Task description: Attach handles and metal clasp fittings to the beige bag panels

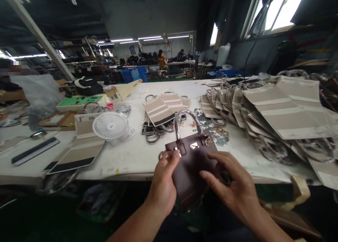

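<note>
A dark brown handbag piece [188, 168] tilts in front of me at the table's near edge. It has gold-coloured metal fittings and an upright handle [190, 112] wrapped in clear film. My left hand [165, 182] grips its left side, with the thumb on the front near a metal fitting. My right hand [235, 180] is at the right side, thumb and forefinger apart over the front face. A dark round part shows in the gap between them; I cannot make out what it is. The bag's back is hidden.
Beige panels with wrapped handles are heaped on the right [282, 108] and in a smaller pile [160, 110] beyond the bag. Small metal fittings [220, 131] lie scattered between. A white fan [110, 126] stands left beside another panel [79, 152]. One person [162, 62] is far back.
</note>
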A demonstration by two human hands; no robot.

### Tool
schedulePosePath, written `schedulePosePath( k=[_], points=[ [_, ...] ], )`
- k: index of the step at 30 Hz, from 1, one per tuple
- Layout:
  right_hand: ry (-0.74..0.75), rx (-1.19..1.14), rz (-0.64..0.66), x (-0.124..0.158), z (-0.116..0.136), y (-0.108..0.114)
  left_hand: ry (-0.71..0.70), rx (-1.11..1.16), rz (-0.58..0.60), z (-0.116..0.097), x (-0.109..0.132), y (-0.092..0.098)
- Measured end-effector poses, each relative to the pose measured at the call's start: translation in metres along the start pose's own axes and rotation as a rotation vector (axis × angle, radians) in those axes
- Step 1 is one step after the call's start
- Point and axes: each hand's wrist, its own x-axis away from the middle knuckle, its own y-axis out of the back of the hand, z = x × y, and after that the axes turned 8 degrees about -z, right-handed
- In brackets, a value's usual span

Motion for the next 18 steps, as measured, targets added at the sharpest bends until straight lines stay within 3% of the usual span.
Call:
schedulePosePath(
  k=[3, 6, 8, 10, 13, 15, 18],
  points=[
    [0.028, -0.026, 0.15, -0.006, 0.028, -0.01, -0.053, -0.068, 0.309, -0.005, 0.021, -0.013],
    [-0.085, -0.03, 0.138, -0.026, 0.04, -0.006, -0.151, -0.194, 0.529, -0.008, 0.029, -0.013],
    [-0.157, -0.067, 0.103, -0.043, 0.04, 0.007, -0.296, -0.305, 0.479, -0.008, 0.023, -0.006],
    [-0.191, -0.085, 0.099, -0.061, 0.036, 0.026, -0.471, -0.428, 0.303, -0.01, 0.009, 0.004],
    [-0.19, -0.086, 0.22, -0.09, 0.03, 0.054, -0.68, -0.48, 0.07, -0.024, -0.016, 0.018],
    [-0.186, -0.127, 0.362, -0.109, 0.03, 0.068, -0.668, -0.414, 0.115, -0.04, -0.029, 0.026],
    [-0.26, -0.206, 0.65, -0.132, 0.031, 0.07, -0.391, -0.346, 0.413, -0.06, -0.034, 0.036]
  ],
)
